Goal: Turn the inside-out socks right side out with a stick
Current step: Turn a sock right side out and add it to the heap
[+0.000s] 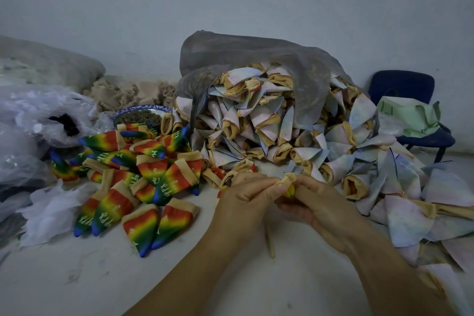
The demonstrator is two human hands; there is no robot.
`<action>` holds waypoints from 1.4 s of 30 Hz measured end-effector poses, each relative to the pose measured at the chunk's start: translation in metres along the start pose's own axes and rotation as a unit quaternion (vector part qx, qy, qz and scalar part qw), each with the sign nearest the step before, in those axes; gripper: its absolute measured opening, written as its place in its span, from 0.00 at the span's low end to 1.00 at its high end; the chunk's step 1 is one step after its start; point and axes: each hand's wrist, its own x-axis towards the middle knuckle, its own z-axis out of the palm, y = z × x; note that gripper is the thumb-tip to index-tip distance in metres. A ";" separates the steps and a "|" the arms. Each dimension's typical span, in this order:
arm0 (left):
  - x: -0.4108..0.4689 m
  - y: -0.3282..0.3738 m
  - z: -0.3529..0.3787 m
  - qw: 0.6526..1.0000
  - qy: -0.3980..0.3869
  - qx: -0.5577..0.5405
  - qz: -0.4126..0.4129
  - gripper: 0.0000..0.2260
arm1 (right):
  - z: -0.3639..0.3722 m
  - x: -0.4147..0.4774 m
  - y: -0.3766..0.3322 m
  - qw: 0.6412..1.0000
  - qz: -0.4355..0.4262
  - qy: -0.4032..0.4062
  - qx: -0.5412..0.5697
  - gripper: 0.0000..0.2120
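Nearest, the stick (269,241) pokes down between the two wrists over the bare floor (77,277), its upper part hidden under the hands. Just above it the left grip (245,197) and the right grip (316,204) meet, each clenched on the same sock (288,180). Fingers pinch its tan cuff and a sliver of rainbow shows beneath, so this one looks partway turned. To the left, a heap of rainbow socks (143,174) lies finished, colours out. Behind the hands and off to the right spreads a far larger mound of pale socks (269,131), inside out, spilling from a grey plastic bag (256,54) by the floor's far edge at the wall. By my reckoning, most of the job is left.
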 end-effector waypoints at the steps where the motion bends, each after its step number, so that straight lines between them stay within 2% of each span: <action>1: 0.000 0.000 0.000 0.999 0.005 -0.043 -0.032 0.07 | 0.002 0.000 0.000 1.000 -0.005 0.004 0.007 0.12; 3: 0.001 -0.001 0.000 0.987 0.012 -0.121 -0.105 0.13 | 0.007 0.001 0.002 0.999 -0.022 0.018 0.016 0.06; 6: 0.005 0.000 0.000 0.937 0.005 -0.293 -0.188 0.15 | 0.016 0.004 0.007 0.998 -0.056 0.015 0.029 0.16; 9: 0.010 0.003 -0.001 0.876 0.001 -0.422 -0.232 0.11 | 0.025 0.006 0.009 0.997 -0.072 0.011 0.028 0.16; 11: 0.010 0.003 -0.001 0.856 -0.007 -0.458 -0.240 0.11 | 0.027 0.008 0.010 0.997 -0.063 0.003 0.037 0.12; 12: 0.011 0.002 -0.001 0.857 -0.008 -0.457 -0.239 0.10 | 0.027 0.008 0.011 0.997 -0.059 -0.003 0.045 0.11; 14: 0.011 0.001 0.000 0.880 0.006 -0.417 -0.228 0.09 | 0.025 0.007 0.012 0.997 -0.056 -0.011 0.059 0.11; 17: 0.010 0.000 -0.002 0.946 0.041 -0.266 -0.178 0.09 | 0.024 0.006 0.013 0.997 -0.064 -0.006 0.033 0.13; 19: 0.008 0.004 -0.006 0.977 0.020 -0.170 -0.128 0.08 | 0.024 0.006 0.013 0.997 -0.077 0.006 -0.011 0.17; 21: 0.007 0.006 -0.009 0.990 -0.015 -0.092 -0.101 0.06 | 0.024 0.004 0.013 0.994 -0.088 0.031 -0.060 0.18; 23: 0.007 0.004 -0.012 0.994 -0.026 -0.049 -0.099 0.03 | 0.023 0.003 0.011 0.987 -0.097 0.065 -0.109 0.14; 25: 0.009 0.003 -0.013 0.994 -0.030 -0.036 -0.100 0.04 | 0.022 0.002 0.009 0.979 -0.112 0.089 -0.146 0.11; 28: 0.009 0.002 -0.015 0.993 -0.027 -0.039 -0.107 0.04 | 0.021 0.000 0.007 0.970 -0.145 0.084 -0.175 0.10; 31: 0.010 0.000 -0.016 0.992 -0.016 -0.038 -0.117 0.03 | 0.022 -0.001 0.008 0.962 -0.171 0.078 -0.200 0.04; 35: 0.009 -0.001 -0.013 0.995 -0.016 0.048 -0.086 0.06 | 0.022 0.000 0.010 0.955 -0.189 0.088 -0.212 0.04; 39: 0.007 -0.001 -0.011 0.986 0.002 0.169 -0.006 0.08 | 0.025 0.001 0.010 0.945 -0.206 0.106 -0.230 0.08; 42: 0.007 -0.002 -0.012 0.991 0.042 0.126 -0.008 0.08 | 0.031 0.001 0.012 0.954 -0.194 0.102 -0.206 0.07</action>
